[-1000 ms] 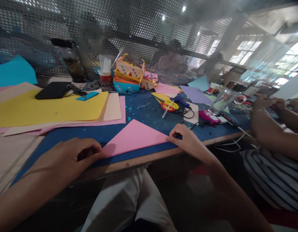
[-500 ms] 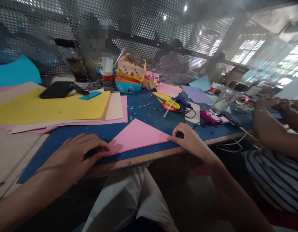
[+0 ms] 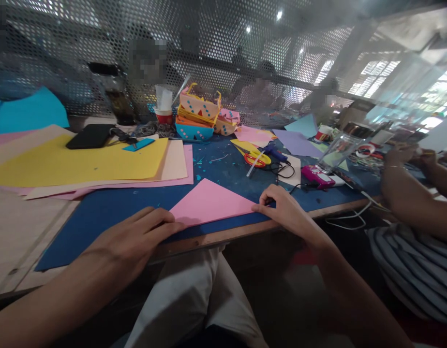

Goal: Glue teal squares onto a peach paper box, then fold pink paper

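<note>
A sheet of pink paper [image 3: 213, 204], folded into a triangle, lies on the blue mat with its long folded edge toward me and its peak pointing away. At its left corner is my left hand [image 3: 136, 237], closed on the paper, the thumb laid along the fold and the fingers covering the corner. My right hand [image 3: 281, 207] pinches the right corner between thumb and bent fingers. Both hands rest close to the table's front edge.
Coloured sheets [image 3: 136, 164] and a black phone [image 3: 91, 136] lie at left. Behind are decorated paper baskets [image 3: 198, 113], red-handled scissors [image 3: 254, 160], a blue glue gun [image 3: 276, 152] and a glass jar [image 3: 345, 145]. Another person's arm [image 3: 401, 188] is at right.
My left hand has slid right along the folded edge, and its thumb now lies over the fold. My right hand stays at the right corner. The view has shifted slightly.
</note>
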Available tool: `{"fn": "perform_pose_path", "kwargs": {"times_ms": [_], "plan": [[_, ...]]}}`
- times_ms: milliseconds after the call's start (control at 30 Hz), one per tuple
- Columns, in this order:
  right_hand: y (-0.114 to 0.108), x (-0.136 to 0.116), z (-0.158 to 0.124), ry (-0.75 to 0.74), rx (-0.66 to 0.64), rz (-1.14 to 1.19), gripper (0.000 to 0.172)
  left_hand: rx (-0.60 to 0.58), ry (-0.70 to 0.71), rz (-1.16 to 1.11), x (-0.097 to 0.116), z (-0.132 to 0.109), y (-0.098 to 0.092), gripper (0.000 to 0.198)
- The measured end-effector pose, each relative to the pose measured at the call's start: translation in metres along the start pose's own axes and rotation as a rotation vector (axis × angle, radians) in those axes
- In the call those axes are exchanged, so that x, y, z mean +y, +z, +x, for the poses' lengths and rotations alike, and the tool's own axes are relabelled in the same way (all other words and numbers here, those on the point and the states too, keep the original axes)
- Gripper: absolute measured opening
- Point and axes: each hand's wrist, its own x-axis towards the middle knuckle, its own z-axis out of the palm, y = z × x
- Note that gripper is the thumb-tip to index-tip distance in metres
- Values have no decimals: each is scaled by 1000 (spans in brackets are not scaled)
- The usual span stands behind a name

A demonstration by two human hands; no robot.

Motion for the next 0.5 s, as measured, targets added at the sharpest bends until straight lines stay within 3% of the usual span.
{"fn": "perform_pose_path", "kwargs": {"times_ms": [133, 267, 400, 500], "plan": [[-1, -2, 0, -1, -2, -7, 25, 27, -12, 68, 4, 1, 5, 49], [-1, -2, 0, 12, -12, -4, 25, 24, -50, 158, 7, 10, 11, 30], [0, -1, 0, 9, -6, 6, 25, 5, -72, 204, 7, 20, 15, 36], [0, 0, 0, 8, -5, 13, 25, 12, -120, 109, 4, 24, 17, 33]]}}
